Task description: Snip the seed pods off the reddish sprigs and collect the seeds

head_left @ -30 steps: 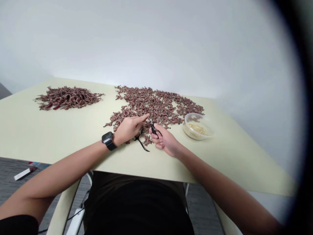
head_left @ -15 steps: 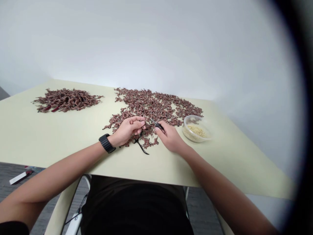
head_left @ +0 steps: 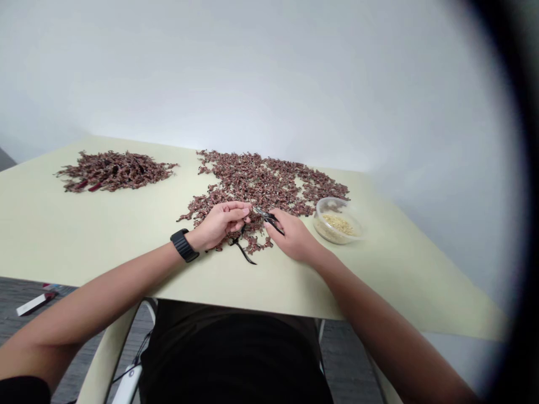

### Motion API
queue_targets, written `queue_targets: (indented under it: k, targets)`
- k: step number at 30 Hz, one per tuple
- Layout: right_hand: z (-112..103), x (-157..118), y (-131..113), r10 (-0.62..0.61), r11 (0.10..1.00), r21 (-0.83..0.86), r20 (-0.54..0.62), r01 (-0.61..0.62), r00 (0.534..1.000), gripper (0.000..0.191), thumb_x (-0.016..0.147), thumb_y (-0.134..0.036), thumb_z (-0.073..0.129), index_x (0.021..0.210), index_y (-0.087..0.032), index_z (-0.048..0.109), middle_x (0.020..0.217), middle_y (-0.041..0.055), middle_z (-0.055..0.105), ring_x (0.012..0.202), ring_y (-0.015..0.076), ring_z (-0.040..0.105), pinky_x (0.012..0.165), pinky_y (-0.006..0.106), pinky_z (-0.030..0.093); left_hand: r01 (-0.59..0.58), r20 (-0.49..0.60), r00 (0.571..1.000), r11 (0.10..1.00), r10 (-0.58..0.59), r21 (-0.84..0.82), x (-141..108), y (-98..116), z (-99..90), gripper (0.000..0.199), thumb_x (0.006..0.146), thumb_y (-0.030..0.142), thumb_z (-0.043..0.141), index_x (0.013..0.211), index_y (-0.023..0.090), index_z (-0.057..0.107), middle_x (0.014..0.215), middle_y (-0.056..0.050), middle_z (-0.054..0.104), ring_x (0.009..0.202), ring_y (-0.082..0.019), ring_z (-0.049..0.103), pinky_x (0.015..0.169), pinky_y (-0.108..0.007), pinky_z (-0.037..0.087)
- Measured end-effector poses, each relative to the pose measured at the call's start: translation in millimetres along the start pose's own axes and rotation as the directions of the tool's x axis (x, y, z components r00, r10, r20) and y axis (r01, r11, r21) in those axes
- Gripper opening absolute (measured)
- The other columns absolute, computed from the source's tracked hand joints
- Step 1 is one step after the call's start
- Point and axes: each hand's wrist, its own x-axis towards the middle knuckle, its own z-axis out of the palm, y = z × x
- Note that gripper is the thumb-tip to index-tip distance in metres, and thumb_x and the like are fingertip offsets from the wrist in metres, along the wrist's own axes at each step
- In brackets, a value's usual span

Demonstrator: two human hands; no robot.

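My right hand point(head_left: 292, 235) is closed round small black-handled pliers point(head_left: 266, 216), whose metal jaws point left to the fingertips of my left hand. With thumb and forefinger pinched together, my left hand point(head_left: 221, 224) has something at its tips too small to name. Under its lower fingers a black curved tool handle point(head_left: 245, 252) shows; whether those fingers touch it cannot be told. A wide spread of small reddish-brown pieces point(head_left: 261, 179) lies beneath and beyond both hands. To the right of my right hand stands a clear round plastic tub point(head_left: 322, 227) with small yellowish bits point(head_left: 340, 224) in it.
A second heap of longer brown pieces point(head_left: 118, 171) lies on the pale yellow table point(head_left: 147, 224) at the left. A wall point(head_left: 252, 73) rises behind the table. A white box point(head_left: 33, 303) is on the floor at the lower left.
The pliers have shifted left, and their jaws are now at the left fingertips. Their handles show spread wider in my right hand. My left hand has hardly moved.
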Motion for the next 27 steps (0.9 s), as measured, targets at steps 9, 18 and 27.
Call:
queue_targets:
  k: [9, 18, 27]
  targets:
    - [0, -1, 1, -0.01, 1.0, -0.01, -0.007, 0.01, 1.0, 0.025, 0.102, -0.043, 0.044, 0.11, -0.022, 0.056, 0.094, 0.0061, 0.065, 0.084, 0.022, 0.058, 0.075, 0.033, 0.042, -0.003, 0.002, 1.0, 1.0, 0.004, -0.012, 2, -2, -2.9, 0.037, 0.084, 0.031, 0.079, 0.114, 0.01, 0.072, 0.086, -0.006, 0.067, 0.053, -0.002, 0.044, 0.051, -0.018, 0.033]
    - [3, -1, -3, 0.073, 0.993, 0.092, 0.016, -0.074, 0.997, 0.025, 0.102, -0.045, 0.045, 0.098, -0.022, 0.055, 0.078, 0.0001, 0.059, 0.07, 0.0176, 0.053, 0.066, 0.031, 0.036, -0.056, -0.017, 0.998, 0.996, 0.057, 0.062, 1, -4, 0.4, 0.046, 0.082, 0.035, 0.081, 0.119, 0.01, 0.068, 0.081, -0.005, 0.066, 0.06, -0.005, 0.05, 0.054, -0.017, 0.035]
    - [3, 0, -27, 0.257, 0.463, 0.725, 0.442, -0.511, 0.86, 0.036, 0.097, -0.057, 0.044, 0.091, -0.023, 0.052, 0.072, -0.0048, 0.032, 0.055, 0.0107, 0.02, 0.045, 0.023, 0.014, -0.318, 0.038, 0.917, 0.669, 0.397, 0.672, -7, 0, 9.6, 0.036, 0.093, 0.036, 0.067, 0.122, 0.017, 0.059, 0.086, -0.003, 0.07, 0.065, -0.011, 0.058, 0.062, -0.023, 0.043]
